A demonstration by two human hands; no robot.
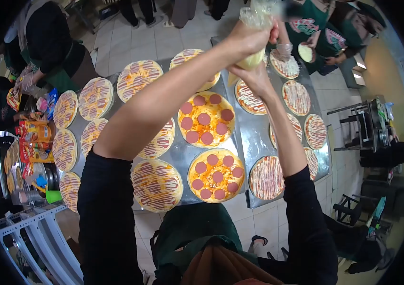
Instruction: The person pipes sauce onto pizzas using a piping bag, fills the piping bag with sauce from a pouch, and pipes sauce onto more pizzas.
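Note:
Up at the top of the view, my left hand is wrapped around a clear plastic piping bag of pale yellow sauce, its loose end bunched above the fist. My right hand grips the same bag lower down; the tip is hidden. Just below my right hand is a pizza striped with white sauce over red. Beneath my left forearm lie pizzas topped with sausage slices, such as one pizza without stripes and a striped pizza nearer me.
More pizzas cover the two metal tables. At the far right, a co-worker's gloved hand is over a pizza with grated topping, beside a bowl. Packets crowd the left side. A grey metal rack stands at lower left.

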